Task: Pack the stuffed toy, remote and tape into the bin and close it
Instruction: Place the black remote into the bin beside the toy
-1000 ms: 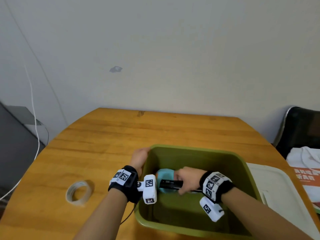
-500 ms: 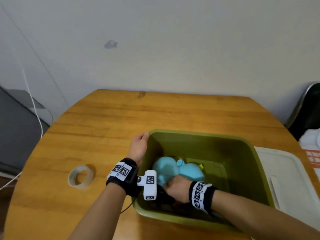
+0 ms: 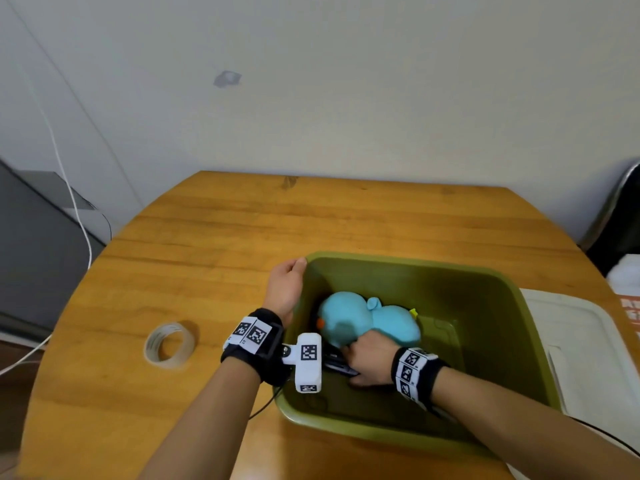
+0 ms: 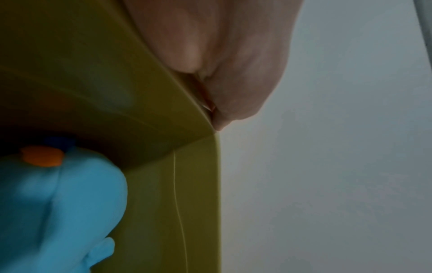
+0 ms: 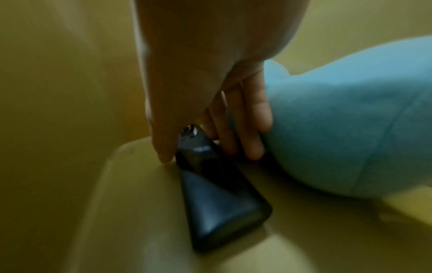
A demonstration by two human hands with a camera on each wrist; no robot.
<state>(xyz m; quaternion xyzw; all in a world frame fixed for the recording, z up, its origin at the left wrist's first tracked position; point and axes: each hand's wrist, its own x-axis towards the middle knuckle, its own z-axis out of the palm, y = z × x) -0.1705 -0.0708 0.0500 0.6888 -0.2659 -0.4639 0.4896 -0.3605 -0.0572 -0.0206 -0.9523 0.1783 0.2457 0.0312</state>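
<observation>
The olive green bin (image 3: 498, 296) stands open on the wooden table. A light blue stuffed toy (image 3: 367, 322) with an orange beak lies on its floor. My right hand (image 3: 369, 358) is down inside the bin, thumb and fingers round the black remote (image 5: 217, 195), which lies flat on the floor beside the toy (image 5: 346, 133). My left hand (image 3: 285, 289) grips the bin's left rim (image 4: 205, 118) near the far corner, fingers hidden outside the wall. A roll of clear tape (image 3: 169, 344) lies on the table left of the bin.
The white lid (image 3: 585, 344) lies flat on the table right of the bin. A dark chair (image 3: 620, 220) with white cloth stands at the far right. A grey cabinet (image 3: 31, 251) and white cable sit left of the table. The table's far half is bare wood (image 3: 311, 216).
My right hand has carried the remote from above the toy down to the bin floor at the near left. The left hand has stayed on the rim.
</observation>
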